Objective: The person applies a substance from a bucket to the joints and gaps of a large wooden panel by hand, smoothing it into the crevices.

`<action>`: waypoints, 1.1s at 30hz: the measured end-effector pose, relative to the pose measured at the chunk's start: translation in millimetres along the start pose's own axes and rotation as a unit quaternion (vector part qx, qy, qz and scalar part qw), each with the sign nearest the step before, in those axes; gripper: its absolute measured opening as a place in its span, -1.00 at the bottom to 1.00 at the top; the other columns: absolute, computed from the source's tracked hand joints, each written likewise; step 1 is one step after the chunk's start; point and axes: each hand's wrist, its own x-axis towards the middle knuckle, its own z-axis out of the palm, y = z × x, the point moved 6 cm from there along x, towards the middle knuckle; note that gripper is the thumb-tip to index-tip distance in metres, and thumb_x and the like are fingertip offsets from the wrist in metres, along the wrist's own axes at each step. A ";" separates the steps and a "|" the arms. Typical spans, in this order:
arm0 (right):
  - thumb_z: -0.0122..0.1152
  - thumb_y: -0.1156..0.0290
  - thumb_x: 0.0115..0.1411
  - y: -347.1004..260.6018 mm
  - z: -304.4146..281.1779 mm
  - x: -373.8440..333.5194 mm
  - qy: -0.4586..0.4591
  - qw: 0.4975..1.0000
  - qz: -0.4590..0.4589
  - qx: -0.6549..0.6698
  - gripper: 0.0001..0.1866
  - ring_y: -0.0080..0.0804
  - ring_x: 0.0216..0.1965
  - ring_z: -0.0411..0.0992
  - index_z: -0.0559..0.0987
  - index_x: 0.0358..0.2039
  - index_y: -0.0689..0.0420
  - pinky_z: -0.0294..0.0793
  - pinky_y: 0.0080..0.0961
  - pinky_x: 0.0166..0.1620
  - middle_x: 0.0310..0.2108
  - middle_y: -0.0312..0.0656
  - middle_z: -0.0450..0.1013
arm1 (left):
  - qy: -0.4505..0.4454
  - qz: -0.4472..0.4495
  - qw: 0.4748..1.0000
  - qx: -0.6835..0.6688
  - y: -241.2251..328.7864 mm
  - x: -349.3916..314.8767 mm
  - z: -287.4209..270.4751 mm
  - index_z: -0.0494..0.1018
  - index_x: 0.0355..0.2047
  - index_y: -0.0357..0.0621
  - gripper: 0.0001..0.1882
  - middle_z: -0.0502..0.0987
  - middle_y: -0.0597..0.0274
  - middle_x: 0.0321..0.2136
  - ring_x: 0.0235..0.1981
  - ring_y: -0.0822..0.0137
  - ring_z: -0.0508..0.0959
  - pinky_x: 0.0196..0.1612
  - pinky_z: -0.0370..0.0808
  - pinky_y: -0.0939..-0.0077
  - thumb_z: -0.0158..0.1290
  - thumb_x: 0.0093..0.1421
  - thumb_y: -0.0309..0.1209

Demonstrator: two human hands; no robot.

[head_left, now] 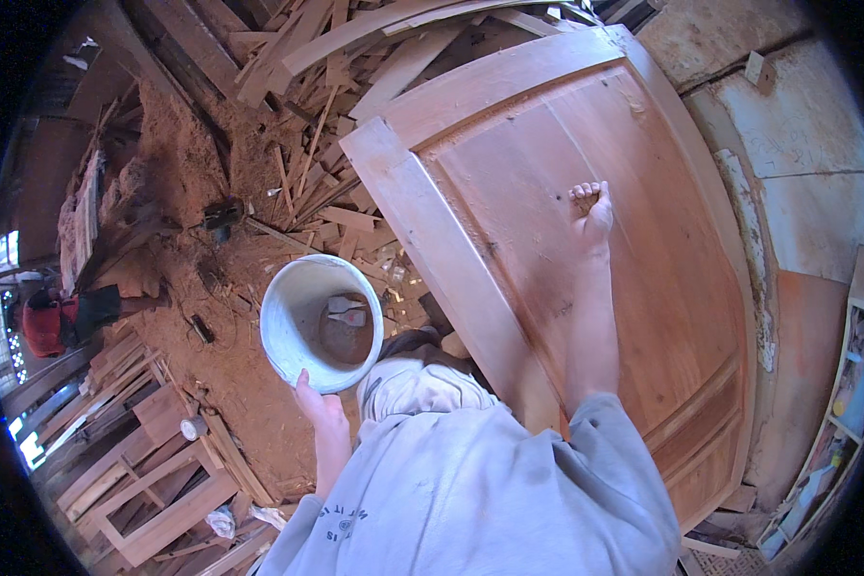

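My left hand (324, 413) grips the near rim of a white plastic bucket (283, 322), which is tipped so its inside shows. A little brown matter lies at the bottom of the bucket, with a small pale flat piece (348, 313) whose kind I cannot tell. On my right is a large panelled wooden door (509, 192), with a raised frame around its recessed panels. My right hand (593, 213) is over the upper panel, fingers curled closed. Anything inside that fist is hidden, and whether it touches the wood I cannot tell.
Wood offcuts (350, 219) and sawdust (178, 154) cover the ground ahead. A person in red (48, 322) bends at the far left. Wooden frames (178, 514) lie at the lower left near a small can (193, 427). Large pale boards (816, 173) stand beyond the door at right.
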 end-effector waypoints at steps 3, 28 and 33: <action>-0.15 0.14 0.45 17.9 8.3 11.9 -0.003 1.000 0.001 -0.005 -0.60 -0.40 -0.46 0.36 0.36 -0.53 0.01 0.45 -0.42 -0.27 -0.58 -0.29 0.35 | -0.013 0.017 1.000 0.015 2.5 19.8 2.3 0.16 0.26 -0.31 -0.49 0.28 -0.05 0.22 0.20 0.03 0.34 0.25 0.28 0.09 -0.14 0.31 -0.48; -0.08 0.28 0.39 9.0 8.4 7.1 0.056 0.948 -0.130 -0.285 -0.66 -0.15 -0.44 0.53 0.51 -0.47 0.15 0.53 -0.15 -0.35 -0.46 -0.12 0.53 | -0.008 -0.016 1.000 0.015 8.5 30.1 69.0 0.27 0.20 -0.24 -0.49 0.39 0.00 0.13 0.12 0.07 0.42 0.18 0.34 0.11 -0.02 0.22 -0.48; 0.04 0.28 0.32 0.2 54.1 -27.0 0.035 0.728 -0.261 -0.632 -0.70 -0.05 -0.14 0.51 0.57 -0.35 0.26 0.47 -0.17 0.01 -0.19 0.01 0.55 | -0.007 -0.002 1.000 -0.005 4.8 41.8 45.2 0.25 0.23 -0.21 -0.47 0.34 0.02 0.17 0.13 0.08 0.41 0.20 0.33 0.10 -0.04 0.23 -0.51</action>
